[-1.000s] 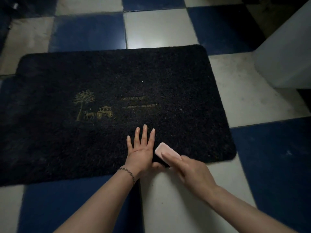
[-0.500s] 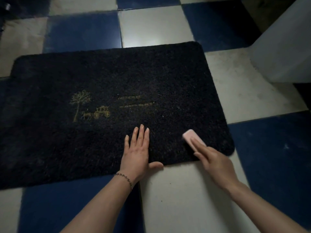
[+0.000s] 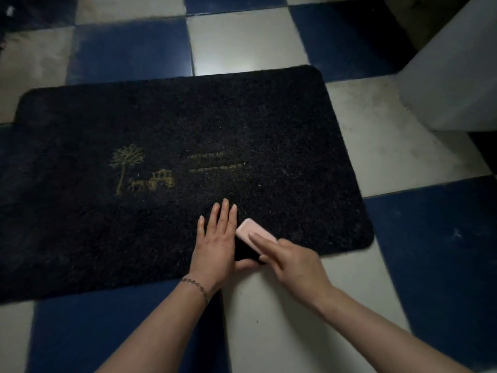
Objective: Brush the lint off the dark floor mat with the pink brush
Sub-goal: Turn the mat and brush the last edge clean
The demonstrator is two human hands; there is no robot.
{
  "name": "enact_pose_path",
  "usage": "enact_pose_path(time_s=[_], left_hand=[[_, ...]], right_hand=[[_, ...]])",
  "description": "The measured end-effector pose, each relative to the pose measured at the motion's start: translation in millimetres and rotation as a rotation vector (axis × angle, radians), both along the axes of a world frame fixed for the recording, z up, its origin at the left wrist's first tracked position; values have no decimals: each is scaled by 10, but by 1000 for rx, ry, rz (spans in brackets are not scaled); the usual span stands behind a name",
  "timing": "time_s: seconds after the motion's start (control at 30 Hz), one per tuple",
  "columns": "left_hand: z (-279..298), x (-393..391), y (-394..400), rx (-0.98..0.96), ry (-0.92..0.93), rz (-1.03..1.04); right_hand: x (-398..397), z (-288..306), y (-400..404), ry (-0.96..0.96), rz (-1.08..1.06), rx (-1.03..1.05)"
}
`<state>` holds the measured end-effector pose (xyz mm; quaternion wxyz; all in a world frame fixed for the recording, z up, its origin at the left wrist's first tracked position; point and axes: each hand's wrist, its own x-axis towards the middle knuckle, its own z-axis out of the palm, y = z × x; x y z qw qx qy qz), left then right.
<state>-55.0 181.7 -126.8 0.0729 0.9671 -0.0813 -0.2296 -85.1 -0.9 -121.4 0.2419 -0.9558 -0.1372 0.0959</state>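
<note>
Low in the frame's centre, the right hand (image 3: pixel 293 261) holds the small pink rectangular brush (image 3: pixel 255 234) in its grip on the dark pile floor mat (image 3: pixel 172 146) beside the flat, pressing left hand (image 3: pixel 215 243); pale specks above suggest most brushing remains.

Head view – looking steeply down, near the mat (image 3: pixel 188 146).

You are working over a dark rectangular floor mat (image 3: pixel 242 125) of coarse, matt pile, its gold tree-and-carriage print (image 3: pixel 139 170) looking dull. The pink oblong brush (image 3: pixel 251 228) is showing a smooth, satiny plastic back. The blue-and-white checked tile floor (image 3: pixel 244 41) is gleaming faintly, scuffed beside the mat's right edge.
</note>
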Motion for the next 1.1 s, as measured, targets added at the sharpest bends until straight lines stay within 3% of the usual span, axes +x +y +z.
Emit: enact_pose_path(time_s=[0.17, 0.3, 0.53, 0.67, 0.8, 0.97, 1.1], left_hand=[[7, -6, -4, 26, 5, -8], [2, 1, 2, 18, 18, -15], [-18, -8, -1, 23, -10, -35], [-16, -4, 2, 7, -8, -12], [-6, -4, 8, 2, 0, -5], [-17, -15, 2, 15, -6, 0], [-11, -16, -11, 14, 1, -6]], right_hand=[[78, -22, -735, 61, -244, -29], [73, 55, -650, 116, -293, 9], [185, 99, 212, 99, -57, 72], [311, 5, -184, 17, -64, -34], [311, 44, -607, 68, -187, -77], [512, 149, -567, 48, -196, 10], [724, 142, -513, -44, -158, -123]])
